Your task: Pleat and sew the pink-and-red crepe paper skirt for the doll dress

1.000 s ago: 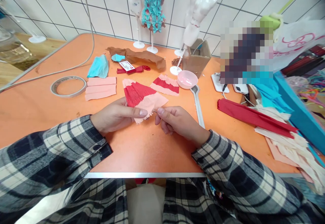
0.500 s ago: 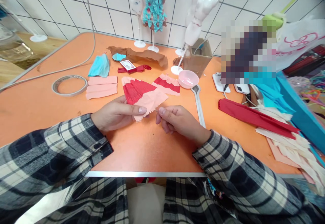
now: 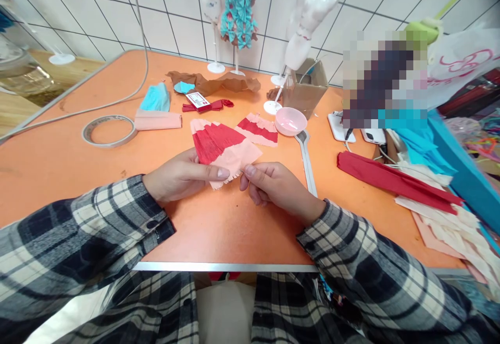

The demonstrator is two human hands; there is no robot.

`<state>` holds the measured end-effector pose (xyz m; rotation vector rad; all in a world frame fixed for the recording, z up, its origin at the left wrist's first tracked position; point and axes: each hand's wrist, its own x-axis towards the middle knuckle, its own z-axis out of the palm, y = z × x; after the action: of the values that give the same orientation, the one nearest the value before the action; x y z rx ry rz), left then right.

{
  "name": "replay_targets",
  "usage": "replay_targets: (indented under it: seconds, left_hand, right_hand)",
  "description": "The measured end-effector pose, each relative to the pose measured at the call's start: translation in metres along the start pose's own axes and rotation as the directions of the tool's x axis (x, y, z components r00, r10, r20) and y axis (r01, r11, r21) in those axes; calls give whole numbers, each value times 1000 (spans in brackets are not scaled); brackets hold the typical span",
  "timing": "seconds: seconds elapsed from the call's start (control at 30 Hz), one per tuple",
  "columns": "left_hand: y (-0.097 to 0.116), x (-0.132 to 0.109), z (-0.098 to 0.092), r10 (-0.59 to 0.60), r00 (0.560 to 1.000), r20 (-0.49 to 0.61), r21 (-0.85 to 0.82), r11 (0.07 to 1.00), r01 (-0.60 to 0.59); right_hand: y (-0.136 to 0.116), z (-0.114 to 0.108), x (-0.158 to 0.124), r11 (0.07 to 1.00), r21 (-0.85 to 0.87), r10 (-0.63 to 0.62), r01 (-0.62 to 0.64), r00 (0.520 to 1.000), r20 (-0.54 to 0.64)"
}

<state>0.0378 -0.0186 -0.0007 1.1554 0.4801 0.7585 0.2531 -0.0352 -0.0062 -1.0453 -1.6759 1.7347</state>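
My left hand (image 3: 182, 175) grips a piece of pink and red crepe paper (image 3: 219, 143), thumb on top and fingers underneath. Its lower pink edge is cut into a short fringe. At the right end of that fringe, my right hand (image 3: 269, 182) is closed in a pinch, thumb against index finger, on the paper's edge; the fingertips hide the exact spot. Just behind lies a second pink and red crepe paper piece (image 3: 258, 129) on the table. A folded pink paper strip (image 3: 158, 120) rests to the left, beside a roll of tape (image 3: 88, 133).
Behind my hands are a pink bowl (image 3: 291, 121), a grey spoon-shaped tool (image 3: 307, 162), a small labelled box (image 3: 198, 102) and brown paper (image 3: 219, 84). Mannequin stands and a cardboard box (image 3: 308, 91) line the wall. A red paper roll (image 3: 394, 180) lies right.
The pink paper strip on the left has folded up, so its lower half no longer lies spread out. My right fingertips now meet the fringed edge; my hands have hardly moved.
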Motion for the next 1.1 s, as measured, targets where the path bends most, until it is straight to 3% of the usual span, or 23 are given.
replay_targets:
  seconds: [0.6, 0.8, 1.1]
  left_hand:
    - [0, 0, 0, -5, 999, -38, 16, 1000, 5]
    - [1, 1, 2, 9, 999, 46, 31, 999, -11]
    - [-2, -1, -2, 10, 999, -46, 15, 1000, -10]
  right_hand:
    - [-2, 0, 0, 1000, -10, -1, 1, 1000, 15]
    - [-3, 0, -1, 1000, -5, 1, -1, 1000, 24]
    - [-2, -1, -1, 1000, -6, 4, -3, 1000, 31]
